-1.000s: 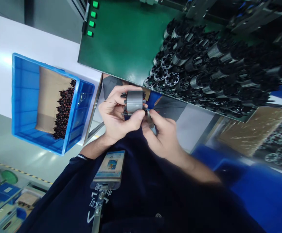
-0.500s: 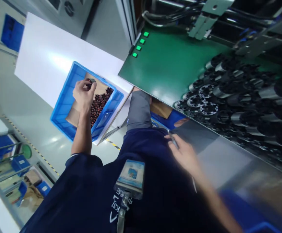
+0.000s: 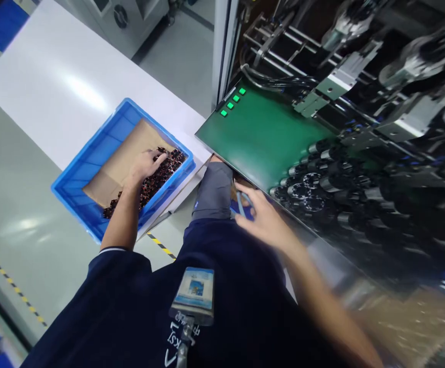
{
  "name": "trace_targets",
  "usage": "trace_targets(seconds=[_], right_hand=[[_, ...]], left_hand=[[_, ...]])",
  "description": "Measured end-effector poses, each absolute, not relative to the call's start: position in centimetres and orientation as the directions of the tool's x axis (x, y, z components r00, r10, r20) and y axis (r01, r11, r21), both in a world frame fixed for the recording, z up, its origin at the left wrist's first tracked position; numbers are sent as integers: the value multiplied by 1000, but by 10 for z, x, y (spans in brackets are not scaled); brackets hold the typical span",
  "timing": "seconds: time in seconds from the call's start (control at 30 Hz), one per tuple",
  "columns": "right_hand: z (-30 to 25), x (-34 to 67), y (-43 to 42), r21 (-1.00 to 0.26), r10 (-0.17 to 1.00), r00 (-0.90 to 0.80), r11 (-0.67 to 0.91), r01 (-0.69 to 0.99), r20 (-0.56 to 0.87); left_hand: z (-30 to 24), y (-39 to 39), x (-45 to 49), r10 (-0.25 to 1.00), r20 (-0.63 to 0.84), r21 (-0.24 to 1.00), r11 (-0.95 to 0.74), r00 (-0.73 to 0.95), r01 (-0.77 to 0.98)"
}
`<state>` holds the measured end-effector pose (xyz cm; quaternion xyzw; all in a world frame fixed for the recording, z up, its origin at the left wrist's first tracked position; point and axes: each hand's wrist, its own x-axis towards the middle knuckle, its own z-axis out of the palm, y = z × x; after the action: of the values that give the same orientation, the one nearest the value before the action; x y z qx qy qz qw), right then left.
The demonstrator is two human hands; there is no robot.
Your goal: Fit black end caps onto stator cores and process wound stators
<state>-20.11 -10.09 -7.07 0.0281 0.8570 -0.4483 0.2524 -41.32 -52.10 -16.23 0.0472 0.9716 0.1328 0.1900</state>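
Observation:
My left hand [image 3: 146, 166] rests on a heap of copper-wound black stators [image 3: 174, 161] inside a blue plastic crate [image 3: 88, 143], its fingers on the heap. Nothing shows in its grip. A brown cardboard liner [image 3: 117, 163] covers the crate floor. My right hand [image 3: 263, 217], slightly blurred, sits over the edge of a green panel and pinches a slim pale-blue tool [image 3: 240, 203] that points away from the fingers. The stators lying on the panel are well beyond that hand, and it touches none of them.
A white table [image 3: 61, 87] carries the crate. Beyond it stands a green panel [image 3: 261, 133] with lit green buttons, holding rows of black-and-silver stators [image 3: 314, 199]. Machine arms and cables [image 3: 345, 76] fill the upper right. A grey padded shape [image 3: 213, 191] lies below the panel.
One second ago both hands held a stator up close. Half a second ago my left hand had it over the crate; now it is down on the heap, no stator visible in it. My right hand keeps the tool.

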Motion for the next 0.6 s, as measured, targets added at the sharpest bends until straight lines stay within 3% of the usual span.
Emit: trace_targets(seconds=[0.2, 0.3, 0.43, 0.6], right_hand=[[-112, -336, -169, -552, 182, -921, 754, 355, -344], [-137, -382, -202, -485, 292, -906, 771, 412, -305], [-143, -373, -210, -459, 280, -920, 803, 381, -275], [-94, -254, -106, -468, 204, -965, 845, 258, -165]], left_hand=[[-144, -532, -406, 112, -180, 379, 925, -977, 36], [-134, -538, -407, 69, -91, 416, 909, -993, 25], [-129, -545, -405, 13, -12, 451, 892, -1000, 6], [-126, -550, -403, -86, 61, 458, 887, -994, -49]])
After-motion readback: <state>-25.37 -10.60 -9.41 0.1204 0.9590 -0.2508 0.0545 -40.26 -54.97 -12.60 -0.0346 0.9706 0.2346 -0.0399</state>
